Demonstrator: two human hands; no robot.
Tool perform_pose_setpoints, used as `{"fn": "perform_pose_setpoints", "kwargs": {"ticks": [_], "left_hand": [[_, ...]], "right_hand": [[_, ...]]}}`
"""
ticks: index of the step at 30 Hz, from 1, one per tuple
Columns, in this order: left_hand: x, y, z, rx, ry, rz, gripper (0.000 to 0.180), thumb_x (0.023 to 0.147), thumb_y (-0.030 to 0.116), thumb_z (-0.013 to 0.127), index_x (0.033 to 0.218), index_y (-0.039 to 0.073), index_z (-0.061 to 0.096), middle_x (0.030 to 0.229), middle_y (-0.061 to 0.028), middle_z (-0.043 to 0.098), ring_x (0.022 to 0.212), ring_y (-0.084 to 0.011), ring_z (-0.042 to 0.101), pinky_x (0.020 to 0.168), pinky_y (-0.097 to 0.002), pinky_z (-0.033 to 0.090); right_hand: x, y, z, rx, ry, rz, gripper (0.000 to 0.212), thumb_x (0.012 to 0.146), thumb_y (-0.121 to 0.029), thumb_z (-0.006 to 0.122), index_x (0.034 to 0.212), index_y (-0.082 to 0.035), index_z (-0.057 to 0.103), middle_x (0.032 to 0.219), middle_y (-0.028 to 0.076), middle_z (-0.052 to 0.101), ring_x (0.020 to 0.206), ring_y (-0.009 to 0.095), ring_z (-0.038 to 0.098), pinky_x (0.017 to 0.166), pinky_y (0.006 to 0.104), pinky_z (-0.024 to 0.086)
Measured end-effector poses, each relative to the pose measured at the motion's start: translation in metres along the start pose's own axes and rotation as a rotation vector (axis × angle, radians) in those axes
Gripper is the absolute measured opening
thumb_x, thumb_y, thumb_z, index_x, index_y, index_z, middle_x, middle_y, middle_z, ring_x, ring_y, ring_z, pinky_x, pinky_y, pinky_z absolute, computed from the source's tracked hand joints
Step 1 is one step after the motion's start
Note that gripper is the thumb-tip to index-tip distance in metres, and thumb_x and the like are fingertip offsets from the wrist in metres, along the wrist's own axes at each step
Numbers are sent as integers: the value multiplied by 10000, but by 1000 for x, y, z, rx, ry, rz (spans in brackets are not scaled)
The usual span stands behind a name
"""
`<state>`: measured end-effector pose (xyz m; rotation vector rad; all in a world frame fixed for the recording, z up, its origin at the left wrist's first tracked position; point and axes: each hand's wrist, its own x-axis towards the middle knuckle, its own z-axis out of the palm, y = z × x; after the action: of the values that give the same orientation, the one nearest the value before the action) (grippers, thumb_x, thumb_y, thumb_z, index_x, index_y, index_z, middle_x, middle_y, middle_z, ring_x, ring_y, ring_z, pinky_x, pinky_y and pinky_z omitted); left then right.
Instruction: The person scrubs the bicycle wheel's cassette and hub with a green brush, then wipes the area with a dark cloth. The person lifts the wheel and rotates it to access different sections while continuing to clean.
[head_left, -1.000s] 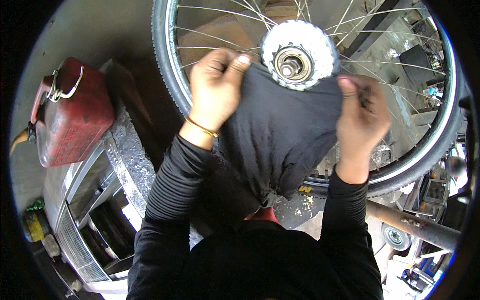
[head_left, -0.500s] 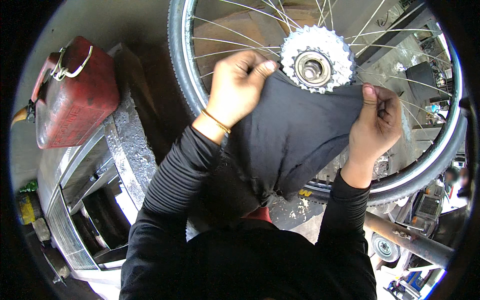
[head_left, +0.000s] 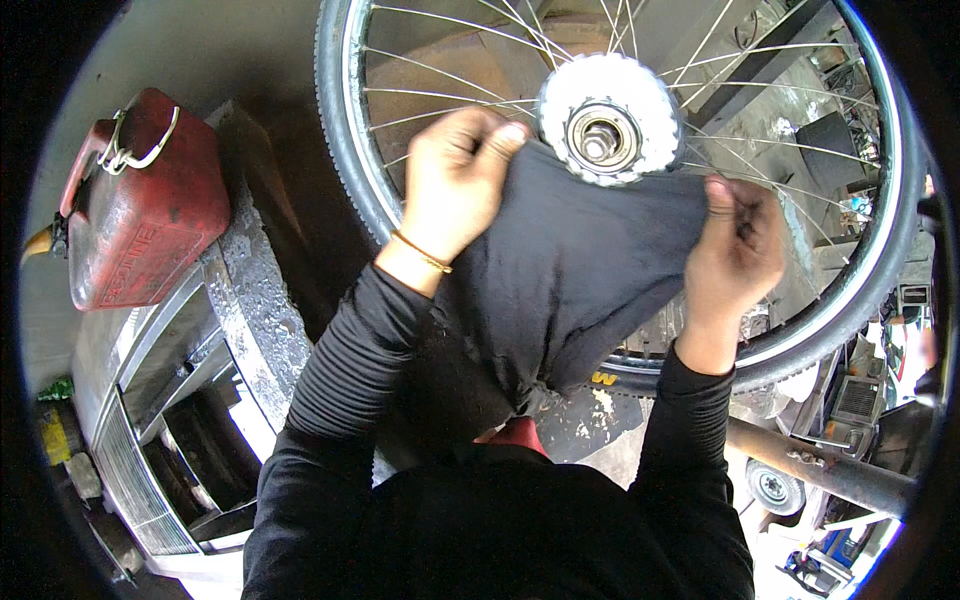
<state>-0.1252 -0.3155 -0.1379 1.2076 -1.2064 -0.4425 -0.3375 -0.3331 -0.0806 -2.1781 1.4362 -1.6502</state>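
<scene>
At far left a red fuel can (head_left: 140,205) with a wire handle stands on a rough metal surface (head_left: 245,300), well apart from the work. Next comes a bicycle wheel (head_left: 345,170), spokes fanning from its hub. The left hand (head_left: 455,180), a thin gold bracelet (head_left: 420,253) at the wrist, is closed in a fist, pinching the upper left edge of a dark cloth (head_left: 570,270) just beside the toothed sprocket cluster (head_left: 610,118). The cloth hangs stretched between both hands, its top edge tucked against the lower teeth of the sprocket cluster and its loose end drooping toward the person's chest. The right hand (head_left: 735,250) pinches the cloth's upper right corner, fingers curled shut on it. Compared with half a second earlier, the left hand sits a little lower and the right a little higher, so the cloth appears to be drawn sideways through the teeth, much as in a back-and-forth wiping stroke. Cluttered workshop parts lie at far right.
</scene>
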Motion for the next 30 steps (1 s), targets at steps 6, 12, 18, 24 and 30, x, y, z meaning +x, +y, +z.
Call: {"fn": "perform_pose_setpoints", "kwargs": {"ticks": [6,12,18,24,30], "left_hand": [[10,-31,-10,25,57,-79,207,838,128,665,712,-3,568,610,-40,535,581,-93,458,562,-253,421],[0,-23,8,37,106,32,194,824,152,687,745,-2,599,620,-73,572,590,-103,500,577,-262,440],[-5,-9,13,-78,118,91,195,828,144,683,736,-1,590,610,-50,553,577,-93,469,568,-248,424],[6,-37,4,15,130,-8,192,804,149,706,746,-3,604,625,-79,586,579,-112,514,573,-269,444],[11,-36,2,115,61,-68,203,804,176,703,751,2,613,654,-115,604,585,-136,555,575,-279,453]], "right_hand": [[-7,-5,15,30,-137,-96,78,841,-83,665,836,-23,616,727,25,631,682,67,548,647,211,447],[-7,7,7,6,-25,-19,114,833,-119,677,812,-33,604,696,63,625,595,131,563,578,242,454],[-2,14,3,76,79,16,122,817,-112,695,805,-35,602,675,51,632,594,88,563,572,247,469],[-8,1,14,36,-20,-38,128,827,-129,691,811,-36,605,680,55,634,612,87,573,592,245,466],[-11,-3,16,7,-26,-5,122,821,-117,698,807,-37,606,680,62,628,615,62,547,596,225,460]]}}
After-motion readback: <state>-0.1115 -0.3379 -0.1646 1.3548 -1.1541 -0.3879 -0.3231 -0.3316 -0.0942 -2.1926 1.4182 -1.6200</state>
